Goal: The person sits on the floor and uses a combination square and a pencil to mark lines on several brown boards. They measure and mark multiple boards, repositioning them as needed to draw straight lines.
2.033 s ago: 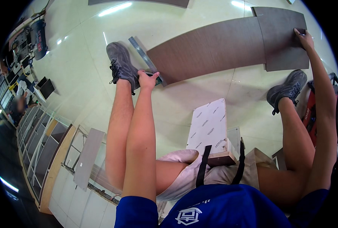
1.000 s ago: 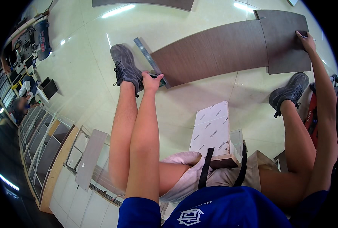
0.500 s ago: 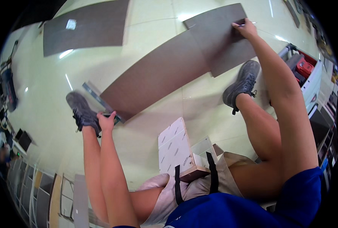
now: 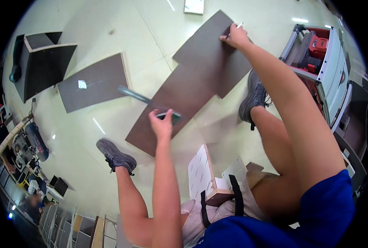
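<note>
My left hand (image 4: 162, 125) is closed on a try square, whose metal blade (image 4: 135, 94) sticks out to the far left across the edge of a long brown panel (image 4: 151, 131). The square is over the panel's near-left part; I cannot tell whether it touches the surface. At the panel's far-right end, my right hand (image 4: 237, 37) grips a slim white pen (image 4: 240, 25). Its fingers rest at a wider brown board section (image 4: 209, 39), which continues from the long panel. The pen's lower part is hidden by the fingers.
Another brown panel (image 4: 97, 84) with a white label lies at left, near a dark box-like cabinet piece (image 4: 47, 62). A tool case with red tools (image 4: 316, 46) stands at right. My shoes flank the panel. A white-faced wooden seat-like piece (image 4: 200, 173) is between my legs.
My left hand has lifted the square from the panel's near-left end and moved it farther right over the panel. The view has shifted left; my right hand stays at the far end.
</note>
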A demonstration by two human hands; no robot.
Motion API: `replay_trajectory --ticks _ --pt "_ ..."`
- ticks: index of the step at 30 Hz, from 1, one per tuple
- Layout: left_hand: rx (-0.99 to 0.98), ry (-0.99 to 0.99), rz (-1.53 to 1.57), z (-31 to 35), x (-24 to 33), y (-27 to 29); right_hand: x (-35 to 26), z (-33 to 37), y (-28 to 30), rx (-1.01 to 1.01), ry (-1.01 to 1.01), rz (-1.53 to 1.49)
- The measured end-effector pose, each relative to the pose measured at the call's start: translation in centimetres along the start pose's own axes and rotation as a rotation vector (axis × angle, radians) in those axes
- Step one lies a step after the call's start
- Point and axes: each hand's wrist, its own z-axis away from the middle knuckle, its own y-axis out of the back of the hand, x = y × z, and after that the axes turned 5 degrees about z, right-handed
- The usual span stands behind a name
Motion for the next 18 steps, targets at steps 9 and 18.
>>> replay_trajectory --ticks 9,18 --pt "-0.217 0.129 -0.009 2.2 7.5 -12.2 6.2 6.1 2.2 -0.172 0.32 -0.268" --pt "-0.21 -0.071 -0.32 3.9 6.9 -13.6 12.2 18.5 -5.7 0.215 0.506 -0.24"
